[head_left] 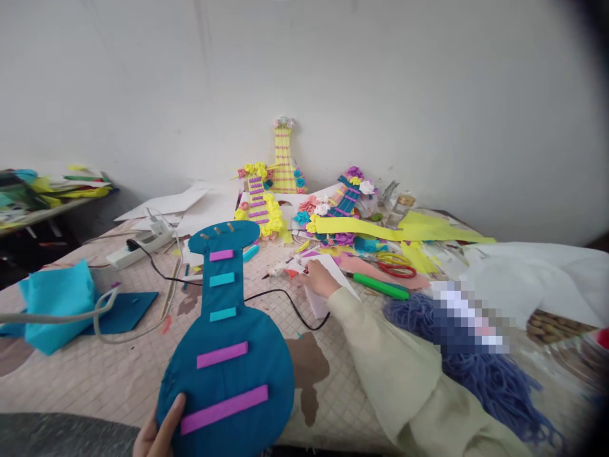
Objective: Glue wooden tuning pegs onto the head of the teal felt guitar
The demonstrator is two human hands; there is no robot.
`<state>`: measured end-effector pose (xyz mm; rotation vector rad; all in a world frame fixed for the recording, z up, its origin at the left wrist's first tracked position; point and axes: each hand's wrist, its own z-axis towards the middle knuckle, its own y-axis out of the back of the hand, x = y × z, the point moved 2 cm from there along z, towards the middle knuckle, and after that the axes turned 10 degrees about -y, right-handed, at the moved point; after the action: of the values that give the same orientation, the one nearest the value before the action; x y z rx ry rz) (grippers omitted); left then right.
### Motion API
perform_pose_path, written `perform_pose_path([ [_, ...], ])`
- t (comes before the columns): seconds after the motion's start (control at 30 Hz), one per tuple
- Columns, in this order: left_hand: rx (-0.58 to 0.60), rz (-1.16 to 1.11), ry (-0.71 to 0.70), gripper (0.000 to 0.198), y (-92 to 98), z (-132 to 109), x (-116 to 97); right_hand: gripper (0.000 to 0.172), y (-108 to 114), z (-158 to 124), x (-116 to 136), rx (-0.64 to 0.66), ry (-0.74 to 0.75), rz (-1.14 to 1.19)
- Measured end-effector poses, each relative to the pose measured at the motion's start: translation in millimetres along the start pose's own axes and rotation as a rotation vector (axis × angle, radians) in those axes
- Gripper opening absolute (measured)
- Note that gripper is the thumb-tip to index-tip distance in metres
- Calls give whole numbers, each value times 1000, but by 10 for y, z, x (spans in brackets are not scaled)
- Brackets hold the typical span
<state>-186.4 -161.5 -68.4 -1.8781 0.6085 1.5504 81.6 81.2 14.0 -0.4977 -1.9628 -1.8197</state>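
Observation:
My left hand [162, 428] grips the lower left edge of a blue lute-shaped craft [228, 374], thumb on its front. Purple strips [223, 409] and light-blue strips [222, 279] cross its face, and several small pegs show on its top. The craft is held up, tilted toward me, over the near side of the table. Reaching forward, my right hand [321, 279] has its fingers closed around what looks like a white glue gun [285, 266], its dark tip pointing left. The hand partly covers it. Beneath lies a white sheet [337, 273].
A power strip [140, 247] with a black cord [290, 298] lies left; the cord runs behind the craft. Light-blue paper [59, 304] is farther left. Decorated crafts [284, 158] lean by the wall. Red scissors [397, 270], a green cutter [380, 286] and blue yarn [476, 368] lie right.

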Motion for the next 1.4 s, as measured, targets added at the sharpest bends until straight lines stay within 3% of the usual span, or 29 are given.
perform_pose_path([
  [0.13,-10,47,-67,38,-45,-3,-51,22,219,-114,-18,-79,-34,222],
  [0.27,20,81,-41,48,-197,-14,-119,28,543,-361,-139,-122,-78,515],
  [0.43,134,67,-56,50,-599,-23,-304,25,914,-977,-337,-165,-104,818],
  [0.5,195,73,-92,45,-752,-24,-379,25,944,-1274,-411,-178,-146,1085],
  [0.63,265,59,-95,38,-1068,-17,-479,22,755,-1826,-495,-315,-280,1374],
  [0.73,350,3,15,36,-1410,-28,-547,23,497,-2138,-484,-379,-218,1557],
  [0.87,431,-162,240,42,-1871,-81,-595,28,185,-2372,-415,-297,-133,1656],
  [0.97,542,-172,301,42,-2063,-95,-502,28,63,-2424,-346,-219,-157,1671],
  [1.07,690,-75,376,43,-2047,-59,-316,28,20,-2420,-294,-206,-166,1690],
  [1.2,747,40,408,48,-1760,60,-228,29,-38,-2381,-259,-197,-154,1663],
  [1.3,783,133,279,49,-1517,122,-372,25,-98,-2326,-231,-169,-135,1655],
  [1.4,939,404,54,42,-1332,100,-542,27,-138,-2262,-187,-159,-102,1633],
])
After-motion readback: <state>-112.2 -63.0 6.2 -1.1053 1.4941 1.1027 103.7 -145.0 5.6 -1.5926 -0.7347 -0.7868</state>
